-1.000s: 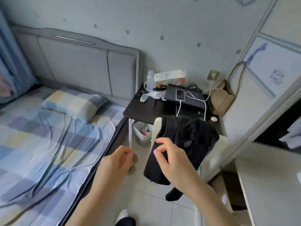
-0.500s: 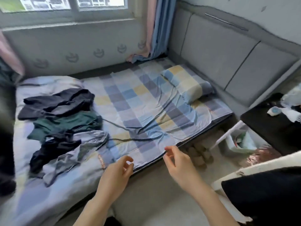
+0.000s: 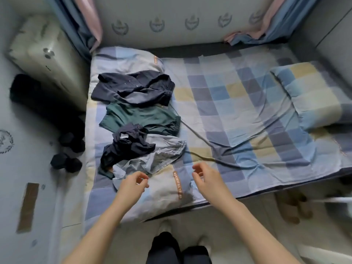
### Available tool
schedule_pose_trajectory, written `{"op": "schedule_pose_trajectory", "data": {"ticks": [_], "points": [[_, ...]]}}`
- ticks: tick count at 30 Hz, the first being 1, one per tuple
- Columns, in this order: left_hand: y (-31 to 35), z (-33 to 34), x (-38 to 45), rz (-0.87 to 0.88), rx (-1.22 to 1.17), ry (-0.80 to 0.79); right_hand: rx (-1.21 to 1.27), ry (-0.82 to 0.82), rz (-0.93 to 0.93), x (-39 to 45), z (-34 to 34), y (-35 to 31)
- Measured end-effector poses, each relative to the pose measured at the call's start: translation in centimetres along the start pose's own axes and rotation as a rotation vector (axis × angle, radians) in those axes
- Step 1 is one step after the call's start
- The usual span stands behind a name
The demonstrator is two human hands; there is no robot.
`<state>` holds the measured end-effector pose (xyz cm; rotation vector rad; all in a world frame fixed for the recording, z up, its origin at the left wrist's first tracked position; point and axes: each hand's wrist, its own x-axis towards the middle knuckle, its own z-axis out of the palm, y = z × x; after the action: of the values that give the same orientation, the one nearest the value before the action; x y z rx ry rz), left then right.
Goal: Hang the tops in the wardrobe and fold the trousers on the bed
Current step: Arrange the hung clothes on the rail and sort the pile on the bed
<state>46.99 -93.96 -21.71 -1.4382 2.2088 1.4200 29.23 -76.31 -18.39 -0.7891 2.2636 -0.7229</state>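
Head view: the camera has swung away from the bedside table and the black top draped there half a second to a second ago, and now looks straight down on the bed point(image 3: 238, 103). That suggests the hanging step is paused and the trousers are next.

The left hand point(image 3: 133, 184) hovers just above the near edge of the grey trousers point(image 3: 162, 155), fingers loosely curled and grasping nothing. The right hand point(image 3: 206, 177) hangs over bare checked sheet to the right, fingers likewise relaxed and empty.

Four garments lie in a row down the left of the bed: a navy piece point(image 3: 133, 88) farthest, green trousers point(image 3: 141, 119), a crumpled dark garment point(image 3: 125, 147), then the grey pair nearest. One pillow point(image 3: 312, 96) sits at far right. None looks folded yet.
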Motion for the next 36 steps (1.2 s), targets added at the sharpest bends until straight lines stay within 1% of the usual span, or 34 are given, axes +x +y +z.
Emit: {"op": "schedule_pose_trajectory", "data": {"ticks": [3, 5, 8, 11, 13, 16, 20, 22, 23, 26, 27, 29, 31, 33, 35, 36], "points": [[-0.9, -0.1, 4.6, -0.043, 0.029, 0.003, -0.024, -0.06, 0.039, 5.6, 1.4, -0.3], [-1.4, 0.0, 7.9, -0.079, 0.056, 0.003, -0.044, -0.093, 0.027, 9.9, 2.5, -0.1], [-3.4, 0.5, 13.5, -0.162, 0.17, -0.025, -0.079, -0.14, 0.002, 16.9, 5.4, 0.5], [-6.6, 1.4, 19.8, -0.203, 0.297, -0.053, -0.116, -0.272, -0.01, 23.8, 10.0, 1.6], [-8.6, 1.5, 23.2, -0.218, 0.411, -0.047, -0.179, -0.349, -0.056, 27.7, 13.5, 2.0], [-10.7, 1.6, 27.5, -0.244, 0.48, 0.061, -0.265, -0.425, -0.116, 32.7, 18.3, 2.1], [-12.8, 1.8, 31.6, -0.264, 0.533, 0.205, -0.335, -0.473, -0.088, 37.2, 24.1, 2.4], [-13.7, 1.6, 33.2, -0.267, 0.446, 0.265, -0.375, -0.5, -0.115, 38.3, 26.6, 2.8], [-14.2, 1.4, 34.2, -0.266, 0.374, 0.271, -0.384, -0.529, -0.128, 38.7, 27.7, 3.1], [-14.9, 0.9, 35.7, -0.236, 0.168, 0.21, -0.387, -0.623, -0.101, 38.9, 29.6, 4.5], [-15.0, 1.0, 35.8, -0.217, 0.081, 0.216, -0.407, -0.638, -0.107, 38.7, 29.8, 5.0], [-14.7, 1.3, 35.0, -0.197, -0.106, 0.283, -0.425, -0.625, -0.144, 37.9, 30.0, 5.9], [-13.7, 1.5, 33.6, -0.173, -0.258, 0.399, -0.429, -0.609, -0.143, 37.0, 29.7, 6.5], [-12.3, 1.4, 31.7, -0.109, -0.391, 0.47, -0.353, -0.568, -0.074, 36.8, 29.5, 6.9], [-10.7, 1.3, 29.5, -0.055, -0.529, 0.487, -0.203, -0.497, 0.072, 37.2, 29.0, 6.5], [-10.1, 1.3, 28.3, -0.039, -0.613, 0.487, -0.176, -0.471, 0.125, 37.6, 29.0, 6.3]]}}
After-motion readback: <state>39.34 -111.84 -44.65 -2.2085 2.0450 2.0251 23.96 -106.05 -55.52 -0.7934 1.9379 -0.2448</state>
